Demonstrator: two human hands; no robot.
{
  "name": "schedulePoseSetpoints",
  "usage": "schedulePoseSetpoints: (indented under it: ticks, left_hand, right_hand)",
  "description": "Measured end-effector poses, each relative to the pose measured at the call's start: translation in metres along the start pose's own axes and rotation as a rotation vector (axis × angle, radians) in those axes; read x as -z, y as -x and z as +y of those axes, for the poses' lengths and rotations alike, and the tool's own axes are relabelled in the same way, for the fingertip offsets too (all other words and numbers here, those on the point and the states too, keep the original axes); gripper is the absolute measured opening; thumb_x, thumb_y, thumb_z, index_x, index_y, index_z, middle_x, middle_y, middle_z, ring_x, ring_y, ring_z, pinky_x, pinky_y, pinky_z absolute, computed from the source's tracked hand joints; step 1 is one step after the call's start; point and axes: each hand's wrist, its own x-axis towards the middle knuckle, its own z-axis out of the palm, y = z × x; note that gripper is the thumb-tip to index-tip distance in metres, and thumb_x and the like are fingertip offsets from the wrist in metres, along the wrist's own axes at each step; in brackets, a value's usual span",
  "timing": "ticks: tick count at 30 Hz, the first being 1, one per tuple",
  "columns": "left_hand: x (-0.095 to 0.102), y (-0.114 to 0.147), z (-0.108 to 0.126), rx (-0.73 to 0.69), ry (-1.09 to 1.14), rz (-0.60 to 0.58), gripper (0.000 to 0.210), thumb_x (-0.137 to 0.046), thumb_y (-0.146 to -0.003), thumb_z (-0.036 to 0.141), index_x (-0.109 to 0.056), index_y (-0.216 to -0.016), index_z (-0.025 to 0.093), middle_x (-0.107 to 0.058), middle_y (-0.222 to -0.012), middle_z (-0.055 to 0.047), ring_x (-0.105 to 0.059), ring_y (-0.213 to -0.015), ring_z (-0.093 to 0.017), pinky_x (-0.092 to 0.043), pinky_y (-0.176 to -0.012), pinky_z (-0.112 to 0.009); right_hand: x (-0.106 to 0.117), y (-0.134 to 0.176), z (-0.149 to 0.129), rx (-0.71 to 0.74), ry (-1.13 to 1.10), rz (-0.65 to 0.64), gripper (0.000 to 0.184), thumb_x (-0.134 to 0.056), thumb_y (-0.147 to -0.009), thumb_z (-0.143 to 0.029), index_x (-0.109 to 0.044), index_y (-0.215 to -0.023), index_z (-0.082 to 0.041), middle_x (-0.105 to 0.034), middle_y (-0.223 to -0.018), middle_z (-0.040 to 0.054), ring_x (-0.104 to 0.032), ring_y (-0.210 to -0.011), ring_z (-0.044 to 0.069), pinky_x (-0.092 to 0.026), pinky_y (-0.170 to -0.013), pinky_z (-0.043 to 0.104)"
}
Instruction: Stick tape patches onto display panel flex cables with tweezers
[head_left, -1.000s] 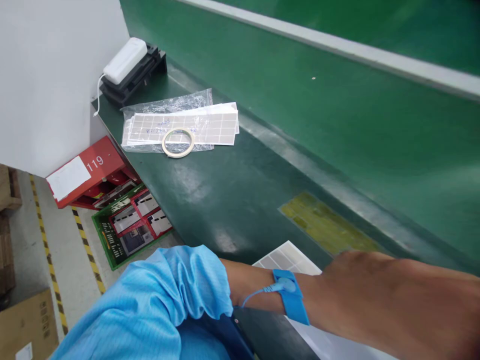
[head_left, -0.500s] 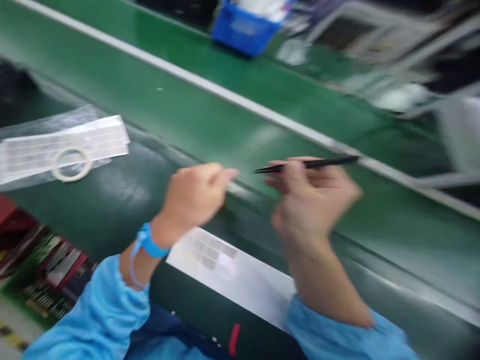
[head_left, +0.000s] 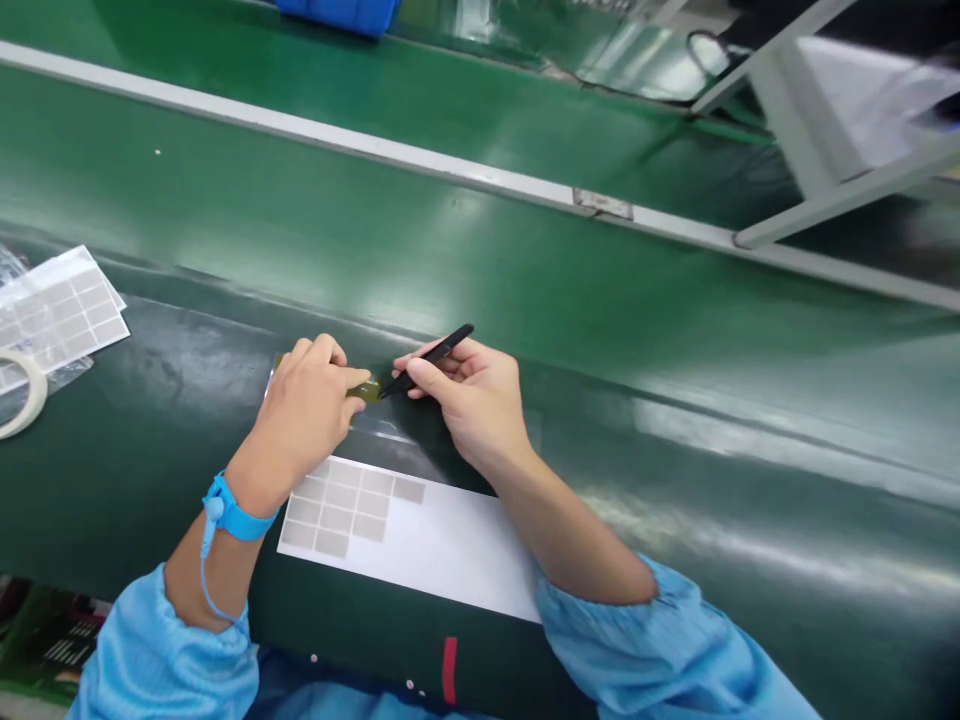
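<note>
My right hand (head_left: 480, 400) grips black tweezers (head_left: 439, 352) that slant down to the left. Their tips touch or nearly touch a small yellow-green translucent piece (head_left: 365, 391). From the left, my left hand (head_left: 307, 405) holds that piece, thumb and forefinger at its near end; the rest is hidden under the palm. Just below both hands lies a white sheet (head_left: 457, 555) with rows of grey rectangular stickers (head_left: 337, 507) on its left part. A blue wrist strap (head_left: 238, 512) circles my left wrist.
At the left edge, more sticker sheets (head_left: 67, 310) lie beside a roll of cream tape (head_left: 34, 400). A red strip (head_left: 449, 670) marks the near table edge. Behind runs a green surface with a pale rail (head_left: 420, 160); a blue bin (head_left: 341, 12) stands beyond.
Both hands have come down to the table from above it. My left hand now rests on the yellow-green piece, and the tweezer tips have moved to it. The camera view has turned.
</note>
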Motion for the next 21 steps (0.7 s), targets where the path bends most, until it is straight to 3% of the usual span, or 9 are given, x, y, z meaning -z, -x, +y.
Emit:
schedulePoseSetpoints:
  ticks: [7,21]
  left_hand:
    - [0.0049,-0.001,0.0018,0.026,0.028,-0.023,0.018,-0.074,-0.094,0.018,-0.082,-0.108,0.025,-0.055,-0.11,-0.006,-0.052,-0.101,-0.024,-0.049,-0.089,-0.04]
    - [0.0049,-0.003,0.002,0.038,0.056,-0.051,0.025,-0.074,-0.095,0.018,-0.081,-0.117,0.025,-0.055,-0.113,-0.008,-0.051,-0.105,-0.025,-0.049,-0.093,-0.043]
  right_hand:
    - [0.0021,-0.0007,0.0,0.017,0.002,0.035,0.03,-0.089,-0.076,-0.041,-0.071,-0.086,-0.019,-0.076,-0.081,0.0049,-0.075,-0.072,0.019,-0.062,-0.054,0.024]
    - [-0.0003,-0.0017,-0.0038,-0.023,0.033,0.025,0.03,-0.087,-0.076,-0.037,-0.069,-0.088,-0.017,-0.077,-0.082,0.0062,-0.075,-0.072,0.018,-0.062,-0.057,0.023]
